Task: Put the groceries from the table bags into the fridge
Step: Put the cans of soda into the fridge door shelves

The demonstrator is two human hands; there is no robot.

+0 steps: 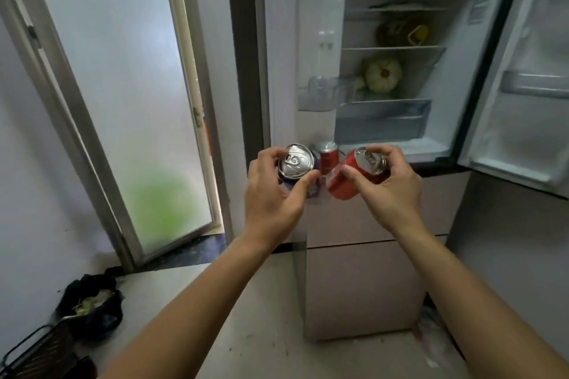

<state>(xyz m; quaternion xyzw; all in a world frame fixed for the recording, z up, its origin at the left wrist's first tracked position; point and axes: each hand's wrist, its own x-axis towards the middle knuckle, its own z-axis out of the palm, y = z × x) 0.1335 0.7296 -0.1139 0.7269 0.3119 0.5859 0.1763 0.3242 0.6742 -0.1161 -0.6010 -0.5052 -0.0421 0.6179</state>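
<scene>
My left hand grips a blue drink can by its rim, silver top toward me. A red drink can, tilted to the right, is held in my right hand. Both cans are held out in front of the open fridge, near the bottom of its left door. Another red can stands behind them in the lower left door bin. Inside, a pale green squash sits on one shelf and a dark item with something yellow on the shelf above.
The right fridge door stands open with white bins. Closed drawers lie below. A frosted glass door stands ajar at left. A black bag of scraps and a wire basket sit on the floor at lower left.
</scene>
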